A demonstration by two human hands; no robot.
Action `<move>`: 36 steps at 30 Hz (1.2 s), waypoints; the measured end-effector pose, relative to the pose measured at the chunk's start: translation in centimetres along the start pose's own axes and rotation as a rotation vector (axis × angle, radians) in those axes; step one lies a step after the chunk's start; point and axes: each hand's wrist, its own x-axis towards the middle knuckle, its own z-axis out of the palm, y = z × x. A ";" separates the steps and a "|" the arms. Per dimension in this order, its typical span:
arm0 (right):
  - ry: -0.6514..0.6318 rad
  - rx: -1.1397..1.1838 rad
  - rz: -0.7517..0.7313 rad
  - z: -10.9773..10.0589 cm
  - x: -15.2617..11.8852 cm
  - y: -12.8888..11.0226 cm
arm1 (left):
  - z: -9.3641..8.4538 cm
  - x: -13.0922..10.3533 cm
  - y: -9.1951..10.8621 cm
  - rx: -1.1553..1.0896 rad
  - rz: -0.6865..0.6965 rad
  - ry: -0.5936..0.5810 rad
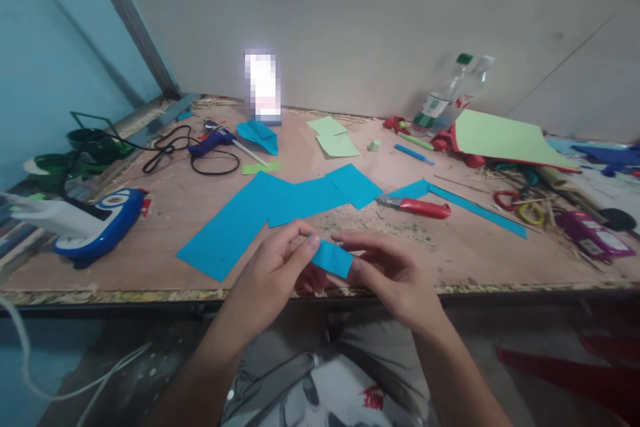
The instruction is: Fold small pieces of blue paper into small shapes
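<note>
A small blue paper piece [334, 259] is held between my two hands above the table's front edge. My left hand [287, 259] pinches its left end, thumb on top. At the paper's right end, my right hand [387, 270] grips the lower corner with the thumb, its other fingers curved behind. Beyond my hands lie larger blue sheets [233, 223], overlapping toward the centre. A red-handled cutter [423, 207] rests at their right, beside a long blue strip [480, 210].
On the wooden table [165, 273], a blue glue gun [213, 141] with a black cable lies back left. A lit phone [263, 83] stands against the wall. Plastic bottles [433, 107] and a green sheet [505, 137] are back right; a blue-and-white device [105, 227] is left.
</note>
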 end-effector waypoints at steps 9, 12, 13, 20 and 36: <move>0.127 -0.091 0.133 -0.2 0.2 0.1 | 0.1 0.1 0.1 -0.003 -0.017 -0.061; 0.145 -0.050 0.204 -0.2 0.3 0.0 | 0.2 0.0 0.2 -0.007 -0.012 -0.068; 0.147 -0.037 0.219 -0.2 0.4 0.0 | 0.2 0.0 0.2 -0.006 -0.011 -0.071; 0.048 0.158 0.343 -0.6 0.7 0.0 | 0.3 0.0 0.0 -0.020 0.000 -0.014; -0.124 0.251 0.426 -0.7 0.8 0.2 | 0.4 0.0 0.0 0.034 0.084 0.002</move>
